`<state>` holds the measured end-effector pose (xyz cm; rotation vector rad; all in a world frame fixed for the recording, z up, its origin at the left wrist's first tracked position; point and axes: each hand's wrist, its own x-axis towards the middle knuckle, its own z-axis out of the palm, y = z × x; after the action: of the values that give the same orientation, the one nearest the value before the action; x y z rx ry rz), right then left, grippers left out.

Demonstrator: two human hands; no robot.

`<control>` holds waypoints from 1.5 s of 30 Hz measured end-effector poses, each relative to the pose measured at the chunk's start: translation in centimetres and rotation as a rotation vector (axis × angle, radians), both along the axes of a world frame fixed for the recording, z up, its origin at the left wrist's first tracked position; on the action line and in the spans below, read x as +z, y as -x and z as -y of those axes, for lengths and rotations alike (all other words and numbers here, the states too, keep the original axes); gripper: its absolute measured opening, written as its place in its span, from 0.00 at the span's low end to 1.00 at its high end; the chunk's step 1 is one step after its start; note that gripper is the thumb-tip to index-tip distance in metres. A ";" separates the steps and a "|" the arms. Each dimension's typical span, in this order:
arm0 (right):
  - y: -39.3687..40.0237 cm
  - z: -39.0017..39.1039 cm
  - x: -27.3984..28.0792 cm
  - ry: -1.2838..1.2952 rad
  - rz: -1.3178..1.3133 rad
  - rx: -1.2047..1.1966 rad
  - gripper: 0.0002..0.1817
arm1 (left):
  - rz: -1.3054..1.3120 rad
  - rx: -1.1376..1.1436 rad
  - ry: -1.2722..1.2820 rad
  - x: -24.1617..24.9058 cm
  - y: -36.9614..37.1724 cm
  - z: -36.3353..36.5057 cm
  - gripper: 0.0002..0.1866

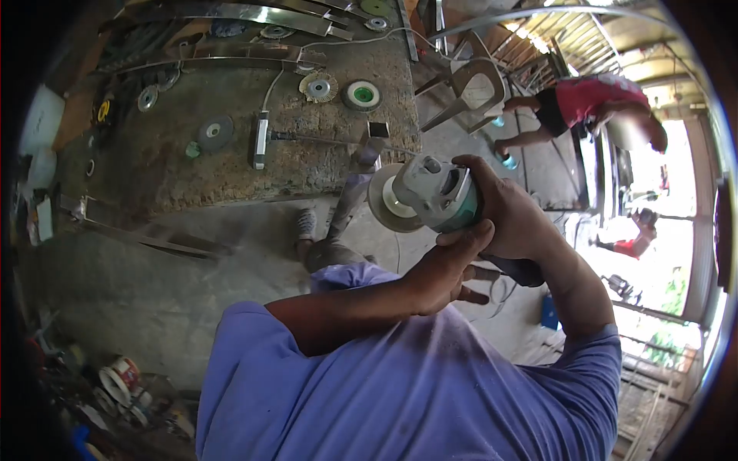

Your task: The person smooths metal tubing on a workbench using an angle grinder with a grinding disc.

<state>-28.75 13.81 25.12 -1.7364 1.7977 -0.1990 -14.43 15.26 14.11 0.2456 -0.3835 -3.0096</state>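
Observation:
An angle grinder (437, 192) with a pale round disc (393, 201) on its front is held up before my chest, past the workbench's near right corner. My right hand (507, 211) is wrapped round the grinder's body. From below, my left hand (453, 273) reaches to the grinder; its thumb lies against the body and several fingers are spread apart under it. Just left of the disc, a square metal tube end (377, 130) stands at the bench edge.
The workbench (307, 169) holds a green-centred disc (362, 95), other discs, a power strip (261, 140) and long metal strips. A plastic chair (469, 84) stands beyond it. Another person (592, 104) bends over at the right. Clutter (123, 384) lies at lower left.

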 end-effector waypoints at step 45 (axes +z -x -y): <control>1.3 6.8 0.2 -0.276 -0.112 0.143 0.46 | -0.001 0.455 -0.021 0.1 3.4 0.8 0.30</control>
<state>-30.04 6.98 25.27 -1.6946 1.6793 0.2008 -17.83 14.45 14.18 0.2885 -0.2532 -2.5672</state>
